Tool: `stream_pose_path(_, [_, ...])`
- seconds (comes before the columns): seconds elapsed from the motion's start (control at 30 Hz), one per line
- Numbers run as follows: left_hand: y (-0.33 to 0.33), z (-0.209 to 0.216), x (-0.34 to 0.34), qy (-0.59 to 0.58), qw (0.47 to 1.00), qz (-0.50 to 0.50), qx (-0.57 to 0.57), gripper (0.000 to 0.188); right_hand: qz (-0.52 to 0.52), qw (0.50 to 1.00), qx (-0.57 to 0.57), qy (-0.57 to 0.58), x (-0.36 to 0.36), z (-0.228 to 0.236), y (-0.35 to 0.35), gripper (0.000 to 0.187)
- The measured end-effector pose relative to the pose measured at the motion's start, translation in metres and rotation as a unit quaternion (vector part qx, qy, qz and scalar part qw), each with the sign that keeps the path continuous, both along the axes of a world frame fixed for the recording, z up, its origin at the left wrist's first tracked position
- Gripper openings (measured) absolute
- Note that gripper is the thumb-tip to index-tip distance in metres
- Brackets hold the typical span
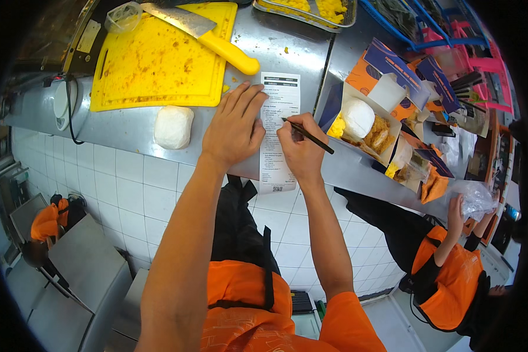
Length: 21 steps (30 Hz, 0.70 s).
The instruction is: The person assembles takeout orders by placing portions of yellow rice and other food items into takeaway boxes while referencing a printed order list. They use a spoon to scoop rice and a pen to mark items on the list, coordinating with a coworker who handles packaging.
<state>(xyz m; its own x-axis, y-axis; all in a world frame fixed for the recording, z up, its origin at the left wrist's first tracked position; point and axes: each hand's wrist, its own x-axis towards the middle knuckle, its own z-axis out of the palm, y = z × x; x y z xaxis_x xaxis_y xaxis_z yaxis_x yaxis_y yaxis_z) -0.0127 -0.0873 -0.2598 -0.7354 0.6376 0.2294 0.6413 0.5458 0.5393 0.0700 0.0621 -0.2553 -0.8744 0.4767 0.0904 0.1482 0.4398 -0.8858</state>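
A long white printed receipt (277, 158) lies on the steel counter (287, 56), its lower end hanging past the front edge. My left hand (233, 124) rests flat beside it, fingers stretched out, the thumb near the paper's left edge. In my right hand (302, 144) is a slim dark pen (314, 136), its tip on or just above the receipt's middle. To the left of my left hand sits a white wrapped bundle (173, 127). A yellow cutting board (158, 58) with brown crumbs lies beyond it, a yellow-handled knife (229, 50) across its far right corner.
Opened food boxes (369, 94) with a white bundle and fried pieces stand at right. Behind are a metal tray (311, 20) of yellow food and a blue basket (416, 41). A co-worker in orange (449, 276) handles a clear plastic bag (475, 198); another person (50, 220) is far left.
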Motion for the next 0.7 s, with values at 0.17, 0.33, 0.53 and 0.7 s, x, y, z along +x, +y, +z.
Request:
stream_pose_path(0.17, [0.000, 0.000, -0.001, 0.000, 1.000, 0.001, -0.007, 0.048, -0.044, 0.999, 0.030, 0.008, 0.018, 0.005, -0.006, 0.010])
stream_pose_path(0.33, [-0.001, -0.002, 0.000, -0.003, 1.000, -0.002, 0.009, 0.049, -0.031, 0.999, 0.026, 0.016, 0.025, 0.003, -0.009, 0.013])
stream_pose_path(0.53, [0.000, -0.001, 0.000, -0.003, 1.000, -0.001, 0.005, 0.049, -0.025, 0.997, 0.047, 0.047, 0.017, -0.002, -0.007, 0.015])
stream_pose_path(0.7, [0.002, -0.001, -0.002, 0.014, 1.000, -0.012, -0.002, 0.051, -0.052, 0.998, 0.023, 0.015, 0.020, 0.001, -0.007, 0.014])
